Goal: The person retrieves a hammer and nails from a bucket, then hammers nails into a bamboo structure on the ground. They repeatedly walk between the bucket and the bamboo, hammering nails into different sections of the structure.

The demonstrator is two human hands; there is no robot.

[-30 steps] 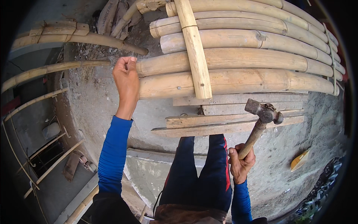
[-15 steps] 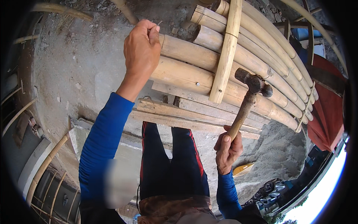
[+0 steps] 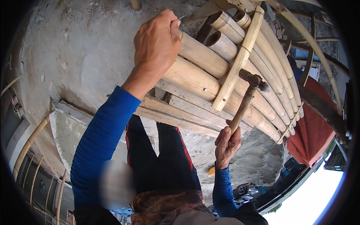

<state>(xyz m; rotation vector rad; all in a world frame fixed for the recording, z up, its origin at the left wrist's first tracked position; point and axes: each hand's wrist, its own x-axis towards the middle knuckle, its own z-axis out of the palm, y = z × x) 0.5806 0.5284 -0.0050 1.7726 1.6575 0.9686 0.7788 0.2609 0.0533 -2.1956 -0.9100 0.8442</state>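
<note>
Nail-setting step: left hand [image 3: 157, 41] pinches a nail [image 3: 181, 17] on the bamboo poles [image 3: 210, 71], right hand [image 3: 227, 144] grips the raised hammer [image 3: 249, 93]; next likely needs a careful tap.

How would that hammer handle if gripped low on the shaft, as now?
Probably head-heavy: the hammer has a dark metal head on a slim wooden handle, and the right hand holds its lower end. Likely stiff. The bare wood looks fairly grippy, though that's hard to judge.

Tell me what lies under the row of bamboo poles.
Flat wooden slats show beneath the bamboo poles, on a concrete floor. How far the slats run underneath is hidden.
</note>
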